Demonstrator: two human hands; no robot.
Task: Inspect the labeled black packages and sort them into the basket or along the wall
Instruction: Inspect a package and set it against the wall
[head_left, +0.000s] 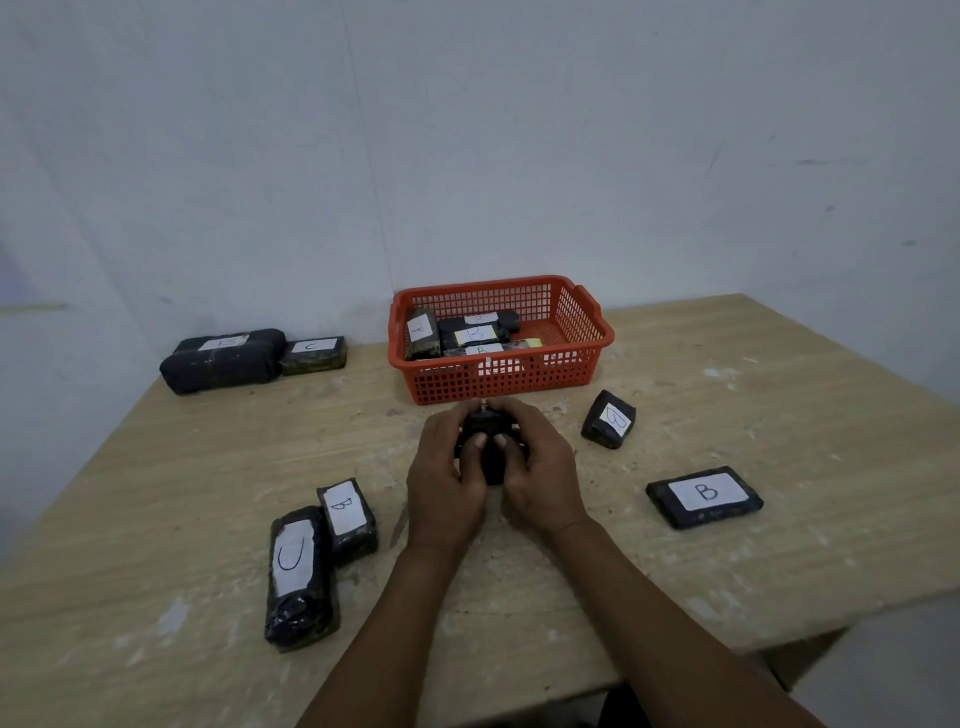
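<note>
Just in front of the red basket, both hands, left and right, grip a black package between them, its long axis pointing toward the basket, thumbs pressed on top.

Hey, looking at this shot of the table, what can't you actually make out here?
- Head view: label of the held package, hidden by the left hand and right hand wrapped around it.
- Head view: labels of packages in the red basket, partly covered by each other and the front mesh wall.
- Head view: label on the large package by the wall, too small and foreshortened to read.
</note>
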